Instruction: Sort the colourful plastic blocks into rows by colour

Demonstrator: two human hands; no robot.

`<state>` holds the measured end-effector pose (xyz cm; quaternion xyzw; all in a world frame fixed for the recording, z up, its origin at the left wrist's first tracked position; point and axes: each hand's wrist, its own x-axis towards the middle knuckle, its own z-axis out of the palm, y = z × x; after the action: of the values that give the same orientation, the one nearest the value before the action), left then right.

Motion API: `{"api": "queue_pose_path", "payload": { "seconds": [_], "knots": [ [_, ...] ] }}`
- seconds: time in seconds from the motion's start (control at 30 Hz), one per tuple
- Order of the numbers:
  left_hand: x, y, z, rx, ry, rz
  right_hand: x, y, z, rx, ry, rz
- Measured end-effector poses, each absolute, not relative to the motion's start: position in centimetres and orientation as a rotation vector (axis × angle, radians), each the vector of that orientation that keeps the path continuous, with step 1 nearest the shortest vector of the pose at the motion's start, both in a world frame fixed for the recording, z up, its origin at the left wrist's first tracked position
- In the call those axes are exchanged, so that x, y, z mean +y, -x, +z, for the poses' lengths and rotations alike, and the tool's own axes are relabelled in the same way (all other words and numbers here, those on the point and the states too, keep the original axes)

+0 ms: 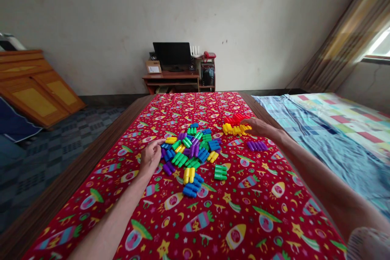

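Observation:
My left hand [150, 155] is at the left edge of a heap of plastic building blocks [179, 159], each made of joined tubes in green, blue, purple or yellow. Its index finger reaches to the end of a yellow block [171, 140], the other fingers loosely bent. On the right, my right hand [257, 126] is closed at the end of a row of yellow blocks [234, 130], fingers around the last piece. Just behind that row lies a row of red blocks [234, 119]. A purple row [257, 146] sits nearer me, below my right wrist.
A green block [220, 172] and yellow and blue blocks [189, 175] lie in front of the heap. Red patterned cloth [207, 227] covers the table. Beyond stands a desk with a monitor [172, 54]; a bed [323, 130] adjoins on the right, a wooden cabinet [39, 85] stands left.

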<state>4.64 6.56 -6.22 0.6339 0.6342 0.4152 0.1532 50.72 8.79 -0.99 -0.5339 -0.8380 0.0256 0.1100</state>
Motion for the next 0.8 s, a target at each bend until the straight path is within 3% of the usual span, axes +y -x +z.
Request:
{"api": "queue_pose_path", "payload": {
  "seconds": [0.4, 0.8],
  "knots": [
    [6.6, -4.6, -6.3, 1.832, -1.82, 1.182, 9.6, -44.5, -0.2, -2.583, 1.359, -0.032],
    [6.5, -4.6, -6.3, 1.845, -1.785, 1.148, 9.0, -42.8, -0.5, -2.507, 1.445, -0.043]
  ]
}}
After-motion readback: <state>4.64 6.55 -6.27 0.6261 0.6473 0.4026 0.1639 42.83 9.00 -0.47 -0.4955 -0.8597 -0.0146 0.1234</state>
